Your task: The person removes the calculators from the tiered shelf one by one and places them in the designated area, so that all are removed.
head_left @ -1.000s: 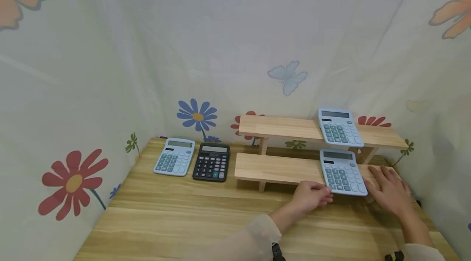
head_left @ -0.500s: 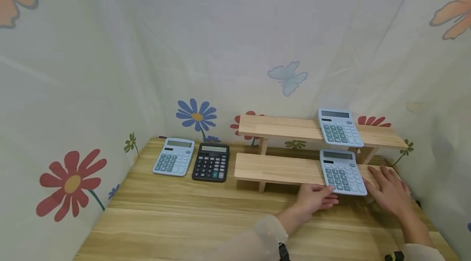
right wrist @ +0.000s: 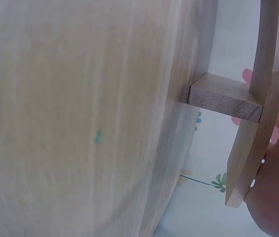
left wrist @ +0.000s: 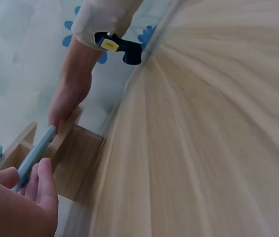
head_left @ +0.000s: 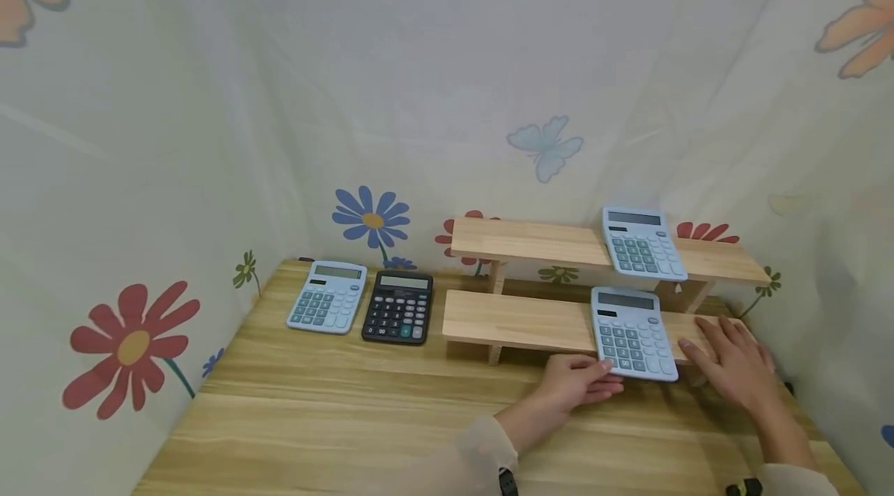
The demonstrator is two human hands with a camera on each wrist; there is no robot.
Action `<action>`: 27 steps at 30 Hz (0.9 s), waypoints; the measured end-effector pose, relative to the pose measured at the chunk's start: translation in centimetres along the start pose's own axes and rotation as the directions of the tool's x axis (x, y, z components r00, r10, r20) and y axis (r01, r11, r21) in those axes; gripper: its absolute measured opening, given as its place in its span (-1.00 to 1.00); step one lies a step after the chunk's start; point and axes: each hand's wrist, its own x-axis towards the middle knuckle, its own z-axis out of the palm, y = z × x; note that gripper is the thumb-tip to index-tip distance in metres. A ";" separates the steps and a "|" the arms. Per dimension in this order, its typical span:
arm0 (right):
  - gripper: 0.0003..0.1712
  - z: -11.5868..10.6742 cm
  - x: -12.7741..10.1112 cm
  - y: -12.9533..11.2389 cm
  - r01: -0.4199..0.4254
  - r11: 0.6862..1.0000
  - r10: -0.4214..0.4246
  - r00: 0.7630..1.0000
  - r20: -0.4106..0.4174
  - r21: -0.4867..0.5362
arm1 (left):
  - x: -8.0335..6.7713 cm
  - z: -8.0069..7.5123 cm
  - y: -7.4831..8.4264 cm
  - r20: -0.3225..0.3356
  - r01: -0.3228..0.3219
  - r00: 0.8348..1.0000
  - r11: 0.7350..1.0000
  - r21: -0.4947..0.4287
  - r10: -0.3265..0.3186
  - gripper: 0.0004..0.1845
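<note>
My left hand (head_left: 574, 386) pinches the lower left corner of a light blue calculator (head_left: 634, 334), thumb on top and fingers beneath, as the left wrist view shows of this calculator (left wrist: 34, 157). The calculator lies over the lower tier (head_left: 517, 320) of a two-step wooden shelf, its near end jutting past the front edge. On that tier's right end rests my right hand (head_left: 739, 365), fingers extended across the board and thumb pointing toward the calculator. From the right wrist, the hand (right wrist: 277, 185) appears beside the board (right wrist: 245, 163).
A second light blue calculator (head_left: 644, 244) lies on the upper tier (head_left: 527, 240). To the shelf's left, on the wooden table (head_left: 335, 403), are another light blue calculator (head_left: 327, 296) and a black calculator (head_left: 398, 307). A flower-printed curtain (head_left: 447, 77) closes in the back and sides.
My left hand first closed in on the calculator's corner, then drew it left and slightly toward me along the lower tier. The right hand stays at the shelf's right end.
</note>
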 end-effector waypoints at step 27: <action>-0.05 0.2 -0.1 -0.1 -0.008 1.000 0.008 1.000 0.004 0.017 | -2.3 -4.7 1.4 0.170 0.100 0.978 0.988 0.121 -0.119 -0.84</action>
